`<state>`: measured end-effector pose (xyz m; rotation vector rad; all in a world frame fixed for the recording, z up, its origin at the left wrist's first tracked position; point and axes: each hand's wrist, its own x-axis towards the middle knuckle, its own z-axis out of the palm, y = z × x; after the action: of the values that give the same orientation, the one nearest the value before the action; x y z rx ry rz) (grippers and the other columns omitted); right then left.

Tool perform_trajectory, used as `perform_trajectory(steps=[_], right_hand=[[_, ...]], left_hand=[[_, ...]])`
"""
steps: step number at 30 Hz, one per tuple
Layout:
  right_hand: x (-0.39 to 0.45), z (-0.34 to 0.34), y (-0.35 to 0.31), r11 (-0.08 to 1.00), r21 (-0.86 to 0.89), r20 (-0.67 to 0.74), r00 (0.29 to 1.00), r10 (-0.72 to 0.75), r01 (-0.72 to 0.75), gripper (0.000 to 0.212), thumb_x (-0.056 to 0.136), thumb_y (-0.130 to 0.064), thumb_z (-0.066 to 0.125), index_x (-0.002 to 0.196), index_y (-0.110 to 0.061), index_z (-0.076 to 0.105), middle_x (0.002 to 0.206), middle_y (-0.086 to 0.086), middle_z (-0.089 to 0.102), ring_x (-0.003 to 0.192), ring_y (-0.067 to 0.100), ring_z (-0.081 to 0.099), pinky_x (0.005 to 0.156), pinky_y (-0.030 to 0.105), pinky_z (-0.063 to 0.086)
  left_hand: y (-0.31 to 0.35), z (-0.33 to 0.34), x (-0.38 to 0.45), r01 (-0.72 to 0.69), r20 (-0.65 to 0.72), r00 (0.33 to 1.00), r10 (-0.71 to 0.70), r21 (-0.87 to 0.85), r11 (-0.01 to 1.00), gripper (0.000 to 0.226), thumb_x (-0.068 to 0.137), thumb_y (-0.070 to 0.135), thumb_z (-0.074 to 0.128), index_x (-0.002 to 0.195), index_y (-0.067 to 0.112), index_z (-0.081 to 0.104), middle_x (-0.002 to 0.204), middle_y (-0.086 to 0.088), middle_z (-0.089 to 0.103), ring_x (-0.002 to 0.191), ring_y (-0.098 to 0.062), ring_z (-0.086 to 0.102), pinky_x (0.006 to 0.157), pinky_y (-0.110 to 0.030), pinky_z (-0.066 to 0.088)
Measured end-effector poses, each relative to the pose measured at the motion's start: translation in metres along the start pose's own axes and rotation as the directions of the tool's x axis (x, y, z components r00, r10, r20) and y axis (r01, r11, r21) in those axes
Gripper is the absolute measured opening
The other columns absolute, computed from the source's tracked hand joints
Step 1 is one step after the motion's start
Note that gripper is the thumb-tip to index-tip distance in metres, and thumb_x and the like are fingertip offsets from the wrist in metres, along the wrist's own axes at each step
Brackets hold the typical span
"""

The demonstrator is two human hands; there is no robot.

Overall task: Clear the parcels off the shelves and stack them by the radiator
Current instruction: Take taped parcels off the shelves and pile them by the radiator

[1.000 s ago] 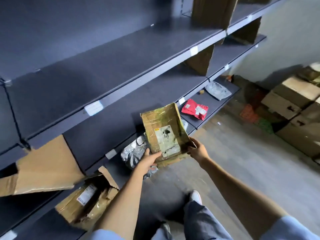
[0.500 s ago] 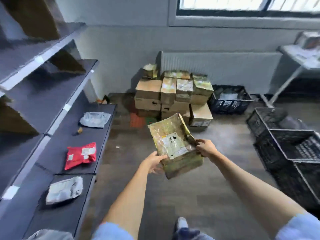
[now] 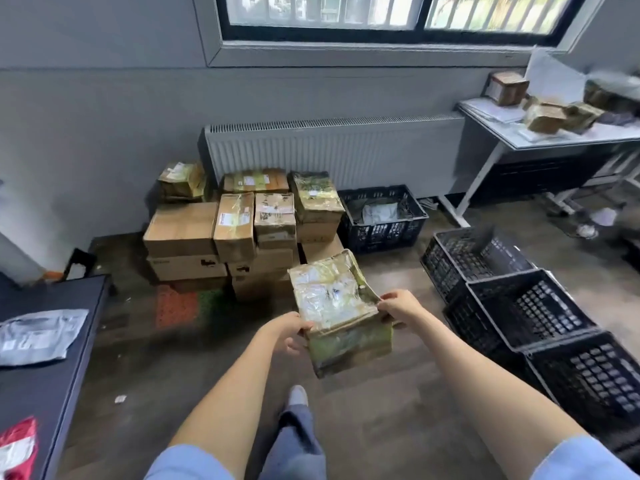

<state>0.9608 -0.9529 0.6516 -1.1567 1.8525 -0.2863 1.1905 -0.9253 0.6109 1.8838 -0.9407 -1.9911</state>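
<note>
I am holding a taped cardboard parcel between my two hands, its white label facing up (the print is too blurred to read). My left hand is gripping its near left corner, my right hand is pinching its right edge. The parcel is tilting, its long axis running away from me toward the stacked boxes beyond my hands, in front of the radiator.
</note>
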Motion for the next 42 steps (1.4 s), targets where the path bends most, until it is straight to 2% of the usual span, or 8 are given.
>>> perform_trajectory(steps=[8, 14, 19, 24, 31, 36, 40, 42], right_hand=[[0.180, -0.032, -0.073, 0.994, -0.012, -0.020, 0.994, 0.107, -0.107, 0.030, 0.084, -0.007, 0.046, 0.096, -0.022, 0.068, 0.083, 0.008, 0.065, 0.078, 0.025, 0.063, 0.065, 0.031, 0.050], [0.312, -0.059, -0.079, 0.981, -0.002, -0.083, 0.978, 0.192, -0.193, 0.030, 0.081, -0.013, 0.053, 0.105, -0.018, 0.071, 0.082, 0.008, 0.069, 0.094, 0.029, 0.068, 0.082, 0.036, 0.054], [0.450, -0.041, -0.079, 0.975, -0.093, 0.095, 0.973, 0.208, -0.200, 0.021, 0.083, -0.009, 0.051, 0.097, -0.012, 0.065, 0.081, 0.010, 0.067, 0.075, 0.026, 0.066, 0.057, 0.026, 0.047], [0.584, 0.011, -0.058, 0.948, -0.127, 0.264, 0.911, 0.315, -0.291, 0.031, 0.085, -0.010, 0.053, 0.114, 0.000, 0.051, 0.092, 0.013, 0.056, 0.068, 0.021, 0.051, 0.053, 0.025, 0.034], [0.713, 0.099, -0.022, 0.931, -0.083, 0.384, 0.851, 0.359, -0.355, 0.037, 0.092, -0.016, 0.052, 0.127, -0.006, 0.045, 0.111, 0.007, 0.054, 0.092, 0.019, 0.049, 0.068, 0.021, 0.039], [0.789, 0.165, 0.005, 0.908, 0.008, 0.328, 0.859, 0.393, -0.418, 0.032, 0.094, -0.011, 0.047, 0.125, -0.004, 0.049, 0.079, -0.001, 0.051, 0.064, 0.009, 0.044, 0.056, 0.020, 0.035], [0.793, 0.178, -0.007, 0.907, -0.138, 0.306, 0.853, 0.422, -0.399, 0.034, 0.094, -0.013, 0.044, 0.127, -0.006, 0.042, 0.105, 0.015, 0.061, 0.072, 0.016, 0.053, 0.057, 0.026, 0.042], [0.779, 0.174, -0.030, 0.911, -0.233, 0.261, 0.881, 0.395, -0.340, 0.046, 0.092, -0.013, 0.047, 0.135, -0.003, 0.036, 0.126, 0.020, 0.055, 0.098, 0.029, 0.059, 0.079, 0.036, 0.050]], left_hand=[[0.151, -0.040, 0.139, 0.100, 0.015, 0.995, -0.101, 0.061, 0.993, 0.025, 0.098, 0.014, 0.044, 0.073, 0.015, 0.043, 0.069, -0.004, 0.041, 0.057, -0.016, 0.045, 0.059, -0.030, 0.047], [0.231, -0.042, 0.256, 0.166, 0.050, 0.984, -0.173, 0.126, 0.978, 0.026, 0.096, 0.011, 0.045, 0.071, 0.014, 0.042, 0.068, -0.003, 0.040, 0.040, -0.013, 0.049, 0.043, -0.021, 0.045], [0.261, -0.045, 0.383, 0.239, -0.131, 0.966, -0.225, 0.101, 0.966, 0.006, 0.092, 0.009, 0.048, 0.097, 0.011, 0.051, 0.082, -0.007, 0.053, 0.068, -0.023, 0.059, 0.056, -0.032, 0.051], [0.253, -0.049, 0.512, 0.315, -0.415, 0.879, -0.235, 0.134, 0.940, 0.029, 0.094, 0.012, 0.038, 0.117, 0.006, 0.055, 0.123, -0.016, 0.058, 0.112, -0.033, 0.056, 0.090, -0.033, 0.046], [0.186, -0.072, 0.657, 0.320, -0.552, 0.789, -0.270, -0.007, 0.947, 0.030, 0.097, 0.011, 0.037, 0.123, 0.012, 0.051, 0.119, -0.016, 0.058, 0.104, -0.033, 0.058, 0.077, -0.033, 0.045], [0.139, -0.082, 0.749, 0.234, -0.594, 0.721, -0.358, -0.277, 0.932, 0.037, 0.097, 0.005, 0.036, 0.131, 0.015, 0.048, 0.123, -0.018, 0.059, 0.109, -0.033, 0.057, 0.079, -0.033, 0.045], [0.134, -0.091, 0.751, 0.203, -0.519, 0.781, -0.346, -0.314, 0.928, 0.047, 0.096, 0.005, 0.038, 0.140, 0.020, 0.039, 0.133, -0.013, 0.054, 0.119, -0.029, 0.052, 0.085, -0.029, 0.041], [0.139, -0.102, 0.728, 0.232, -0.450, 0.828, -0.335, -0.270, 0.935, 0.050, 0.096, 0.009, 0.041, 0.144, 0.021, 0.034, 0.143, -0.009, 0.045, 0.130, -0.026, 0.044, 0.100, -0.029, 0.038]])
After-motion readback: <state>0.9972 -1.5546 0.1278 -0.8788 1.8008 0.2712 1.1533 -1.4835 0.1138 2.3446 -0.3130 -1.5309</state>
